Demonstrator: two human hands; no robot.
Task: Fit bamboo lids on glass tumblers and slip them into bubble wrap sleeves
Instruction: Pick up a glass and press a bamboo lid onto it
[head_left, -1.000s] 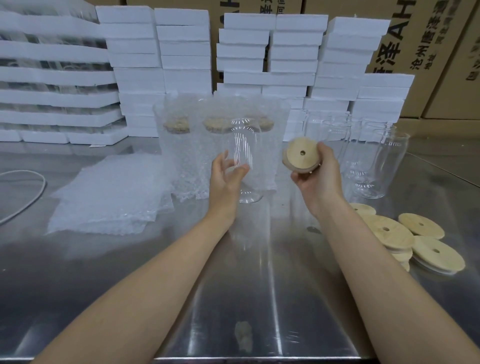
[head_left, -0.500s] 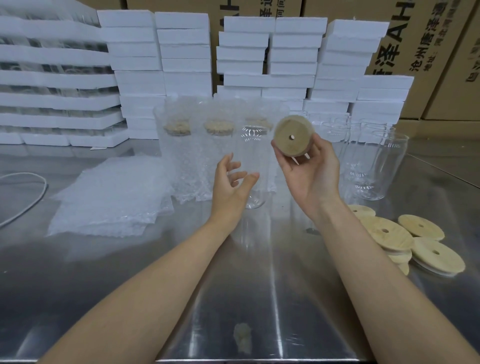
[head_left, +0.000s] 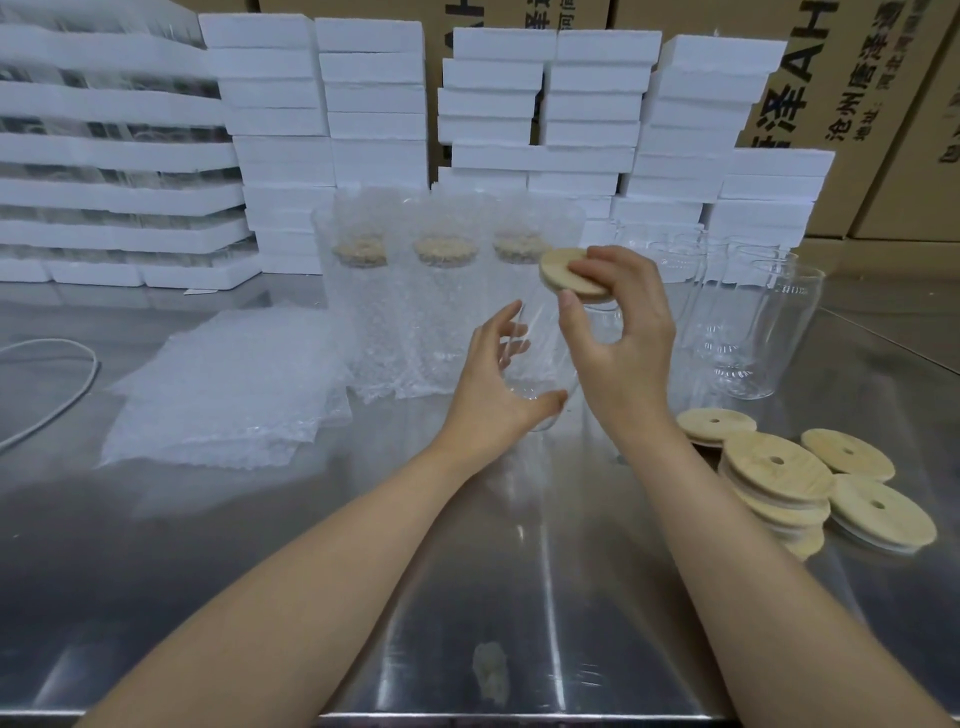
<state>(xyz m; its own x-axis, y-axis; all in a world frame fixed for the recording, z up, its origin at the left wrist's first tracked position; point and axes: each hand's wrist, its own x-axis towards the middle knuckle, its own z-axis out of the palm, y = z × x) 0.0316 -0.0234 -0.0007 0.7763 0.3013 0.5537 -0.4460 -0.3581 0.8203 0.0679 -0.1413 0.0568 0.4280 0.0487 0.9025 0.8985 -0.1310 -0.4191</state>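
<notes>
The person's left hand (head_left: 493, 387) is gripping a clear glass tumbler (head_left: 543, 358) low on its body, with the thumb curling round the front near the base and the fingers wrapping behind the glass. The tumbler is standing upright near the middle of the steel tabletop (head_left: 519, 597); whether its base is touching the surface or hanging just above it cannot be told. The right hand (head_left: 621, 338) is pinching a round bamboo lid (head_left: 563, 275) between thumb and fingers, holding it tilted right over the tumbler's mouth, not seated flat.

Just behind the hands, three wrapped tumblers (head_left: 447, 312) are standing in a row, each in bubble wrap with a lid showing through the top. To their left, a flat pile of bubble wrap sleeves (head_left: 228, 384) is lying on the tabletop. To the right, a cluster of bare tumblers (head_left: 753, 322) is standing upright, and nearer the person, loose lids (head_left: 779, 478) are lying partly stacked, partly spread beside one another.

White foam boxes (head_left: 374, 104) are rising in stacks along the back, with brown cardboard cartons (head_left: 841, 78) behind them. A pale cable (head_left: 67, 392) is curving across the tabletop at the far left.
</notes>
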